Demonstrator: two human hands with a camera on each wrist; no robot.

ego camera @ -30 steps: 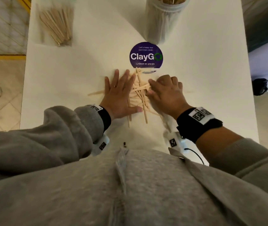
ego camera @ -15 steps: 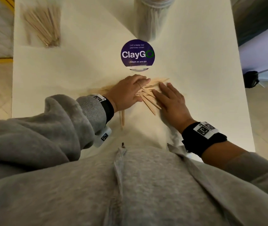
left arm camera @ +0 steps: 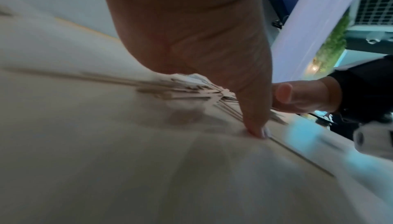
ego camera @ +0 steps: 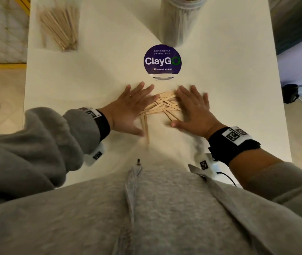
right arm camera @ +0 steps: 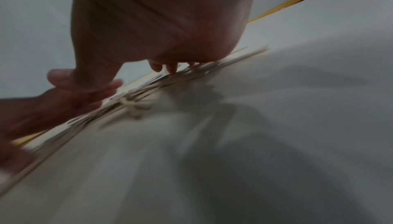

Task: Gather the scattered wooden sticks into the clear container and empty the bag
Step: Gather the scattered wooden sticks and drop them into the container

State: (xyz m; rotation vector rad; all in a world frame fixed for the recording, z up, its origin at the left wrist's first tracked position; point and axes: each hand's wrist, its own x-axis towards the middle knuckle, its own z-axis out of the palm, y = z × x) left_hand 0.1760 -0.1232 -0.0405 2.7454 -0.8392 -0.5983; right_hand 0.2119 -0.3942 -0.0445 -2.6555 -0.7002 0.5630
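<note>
A heap of flat wooden sticks lies on the white table, just below the round purple sticker. My left hand lies flat with spread fingers against the heap's left side. My right hand lies flat against its right side. Neither hand holds a stick. The left wrist view shows my left thumb pressing down beside the sticks. In the blurred right wrist view the sticks lie under my palm. The clear container with sticks in it stands at the far edge. A clear bag of sticks lies far left.
A round purple ClayGo sticker sits between the heap and the container. The table's left edge borders a tiled floor with a yellow line. A dark object sits off the right edge.
Both hands have flattened and spread apart to either side of the heap; half a second ago the left hand was curled over the sticks. The sticks are bunched closer together.
</note>
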